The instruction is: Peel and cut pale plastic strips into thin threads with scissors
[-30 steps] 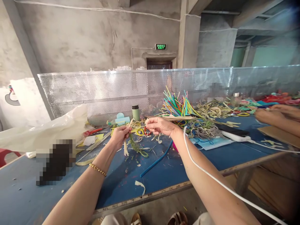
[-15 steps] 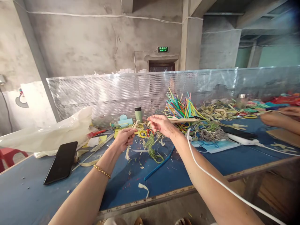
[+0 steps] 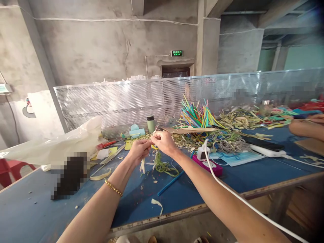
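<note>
My left hand is closed on a pale, husk-like strip, whose split end hangs below the fingers. Against its fingertips, my right hand pinches at the same spot; the fingers hide what lies between them. A thin pale end sticks up above the pinch. Just below the hands, a tangle of green string rests on the blue table. Beside it a blue fuzzy stem slants under my right forearm.
A bundle of coloured stems, heaped dry strips and a green bottle stand before a perforated metal screen. Left are plastic sheeting and a blurred dark object. A white cable crosses my right forearm. Another person's arm is at right.
My right hand has moved left and down to meet my left hand, its fingers now pinched at the left fingertips. A magenta power strip has come into sight beside my right forearm.
</note>
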